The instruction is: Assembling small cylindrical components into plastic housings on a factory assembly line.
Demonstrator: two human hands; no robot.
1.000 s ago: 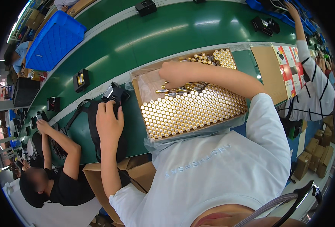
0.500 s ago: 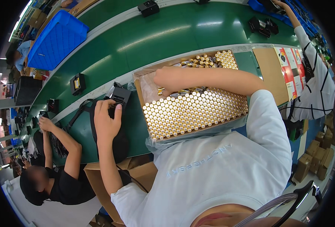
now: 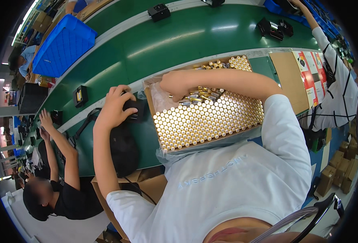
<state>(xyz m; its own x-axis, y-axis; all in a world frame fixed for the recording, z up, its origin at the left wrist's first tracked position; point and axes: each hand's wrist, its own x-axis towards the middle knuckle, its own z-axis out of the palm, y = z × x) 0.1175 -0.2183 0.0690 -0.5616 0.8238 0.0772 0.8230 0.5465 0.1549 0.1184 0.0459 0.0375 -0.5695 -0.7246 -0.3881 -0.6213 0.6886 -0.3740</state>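
Observation:
My left hand point(image 3: 115, 106) curls its fingers and thumb round a small black box-shaped device point(image 3: 135, 110), partly hidden under the fingers, at the left of an open carton point(image 3: 150, 100). Inside that carton stand rows of upright cylindrical batteries point(image 3: 203, 121), with several loose ones point(image 3: 203, 96) lying on their sides behind them. My right hand point(image 3: 175, 86) reaches across into the carton's left end, its fingers bent down at the loose batteries. A gold battery end pokes out beside the fingers; the fingertips are hidden.
A black bag point(image 3: 123, 149) lies on the green table nearest me. Beyond runs a green conveyor belt point(image 3: 154, 52) carrying black devices point(image 3: 80, 96). A blue bin point(image 3: 63, 46) stands far left. Co-workers sit at left point(image 3: 72, 198) and stand at right point(image 3: 338, 101). Below is an open cardboard box point(image 3: 154, 188).
My left hand has moved up and closed over the black device, now mostly covering it. My right hand has shifted slightly left within the carton. The left co-worker's hand has lifted.

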